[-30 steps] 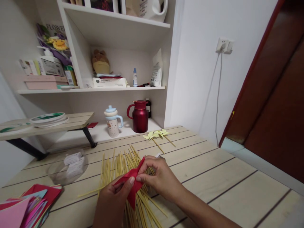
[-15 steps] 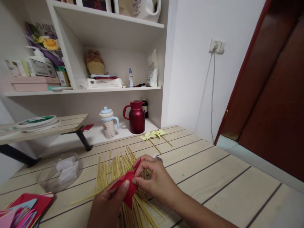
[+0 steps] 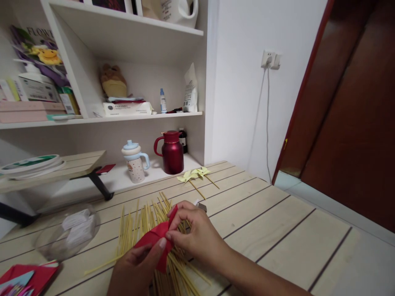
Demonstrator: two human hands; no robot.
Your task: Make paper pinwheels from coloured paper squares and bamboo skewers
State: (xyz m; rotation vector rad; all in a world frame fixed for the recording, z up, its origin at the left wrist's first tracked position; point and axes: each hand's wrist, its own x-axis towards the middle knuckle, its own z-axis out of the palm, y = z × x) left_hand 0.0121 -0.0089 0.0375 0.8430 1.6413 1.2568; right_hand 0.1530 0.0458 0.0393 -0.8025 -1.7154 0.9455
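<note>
Between my two hands is a piece of red paper (image 3: pixel 151 236), folded and creased, with one flap standing up. My left hand (image 3: pixel 135 265) pinches its lower left side, thumb on top. With thumb and fingertips my right hand (image 3: pixel 193 230) grips the upright flap on the right. Both hands hover over a loose spread of thin yellow sticks (image 3: pixel 175 273) on the slatted table. Two pale yellow paper pinwheels (image 3: pixel 193 174) on sticks lie farther back. Behind my right hand a small grey object (image 3: pixel 202 206) shows in part.
Coloured paper sheets (image 3: pixel 31 277) lie at the front left, near a clear round container (image 3: pixel 66 230) with white packets. At the back stand a red thermos jug (image 3: pixel 173 153) and a blue-lidded cup (image 3: pixel 135 162). A small raised stand (image 3: pixel 83 164) holds plates at left.
The view has turned slightly right, so everything sits farther left. The red paper's left part now shows more opened out above my left hand; both hands keep hold of it.
</note>
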